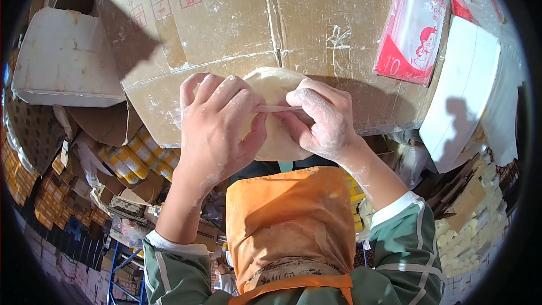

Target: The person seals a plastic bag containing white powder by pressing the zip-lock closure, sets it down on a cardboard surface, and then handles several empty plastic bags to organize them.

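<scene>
Both my hands are dusted with white powder and hold the two ends of a thin, twisted strip of clear plastic film. My left hand pinches the strip's left part, and my right hand grips its right part between thumb and fingers. Beneath them lies a round, pale, plastic-covered bundle at the near edge of a cardboard surface. What is inside the bundle cannot be told. An orange apron hangs just below it.
A red and white pack of plastic bags lies at the right on the cardboard. White foam pieces stand at the left and right. Yellow-wrapped packages and open cartons are lower left; a blue metal frame stands beyond.
</scene>
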{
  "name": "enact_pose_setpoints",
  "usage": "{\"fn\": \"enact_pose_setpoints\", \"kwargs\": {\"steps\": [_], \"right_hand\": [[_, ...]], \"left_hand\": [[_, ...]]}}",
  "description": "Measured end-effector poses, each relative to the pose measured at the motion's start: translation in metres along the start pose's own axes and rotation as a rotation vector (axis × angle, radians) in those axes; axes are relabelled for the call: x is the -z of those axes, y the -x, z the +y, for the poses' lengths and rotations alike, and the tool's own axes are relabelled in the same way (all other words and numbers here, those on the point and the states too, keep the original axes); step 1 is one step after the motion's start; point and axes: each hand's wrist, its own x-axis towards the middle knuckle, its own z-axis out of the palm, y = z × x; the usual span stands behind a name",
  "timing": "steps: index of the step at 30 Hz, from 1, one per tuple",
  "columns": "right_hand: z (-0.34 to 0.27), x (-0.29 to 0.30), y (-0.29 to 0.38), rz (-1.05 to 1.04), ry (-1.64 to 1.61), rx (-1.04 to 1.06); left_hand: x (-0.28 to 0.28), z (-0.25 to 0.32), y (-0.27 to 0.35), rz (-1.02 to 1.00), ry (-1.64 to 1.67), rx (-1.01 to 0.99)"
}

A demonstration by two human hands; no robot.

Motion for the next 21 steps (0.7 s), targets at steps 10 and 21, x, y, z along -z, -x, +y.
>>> {"fn": "enact_pose_setpoints", "kwargs": {"steps": [10, 21], "right_hand": [[-0.01, 0.004, -0.01, -0.074, -0.104, -0.08], [-0.011, 0.001, -0.02, -0.115, -0.1, -0.069]], "left_hand": [[0.002, -0.004, 0.003, -0.005, 0.073, 0.027], [0.009, -0.014, 0.005, -0.012, 0.097, 0.036]]}}
